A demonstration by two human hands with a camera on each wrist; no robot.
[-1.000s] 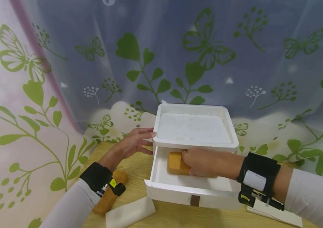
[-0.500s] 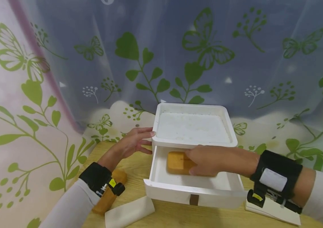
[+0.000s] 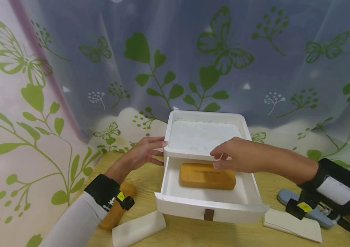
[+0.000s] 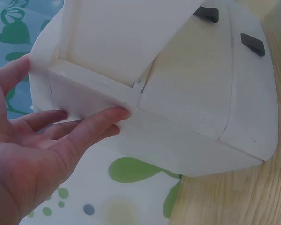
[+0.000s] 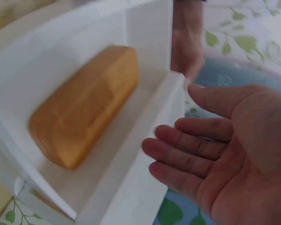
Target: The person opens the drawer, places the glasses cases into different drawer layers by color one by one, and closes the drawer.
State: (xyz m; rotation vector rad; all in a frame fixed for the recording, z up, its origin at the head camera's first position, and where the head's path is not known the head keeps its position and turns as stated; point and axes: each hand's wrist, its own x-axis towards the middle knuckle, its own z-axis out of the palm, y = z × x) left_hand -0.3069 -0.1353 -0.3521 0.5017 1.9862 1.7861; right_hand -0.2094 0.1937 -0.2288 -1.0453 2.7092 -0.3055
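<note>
A small white drawer box [image 3: 205, 152] stands on the wooden table, its drawer [image 3: 208, 204] pulled out toward me. An orange-brown case [image 3: 207, 175] [image 5: 84, 119] lies flat inside the drawer. My right hand [image 3: 233, 156] [image 5: 215, 154] hovers just above the drawer's back, fingers relaxed and apart, holding nothing. My left hand [image 3: 145, 152] [image 4: 42, 145] rests with straight fingers against the box's left side near its top rim [image 4: 89, 93].
A second orange-brown case [image 3: 114, 211] lies under my left forearm, with a white folded cloth [image 3: 139, 228] in front of it. At the right lie a flat white card [image 3: 292, 226] and a blue-grey case [image 3: 304, 206]. A leaf-printed curtain [image 3: 175, 51] hangs close behind.
My right hand let go of the case in the drawer and lifted up and back, so the whole case now shows. The left hand stayed on the box.
</note>
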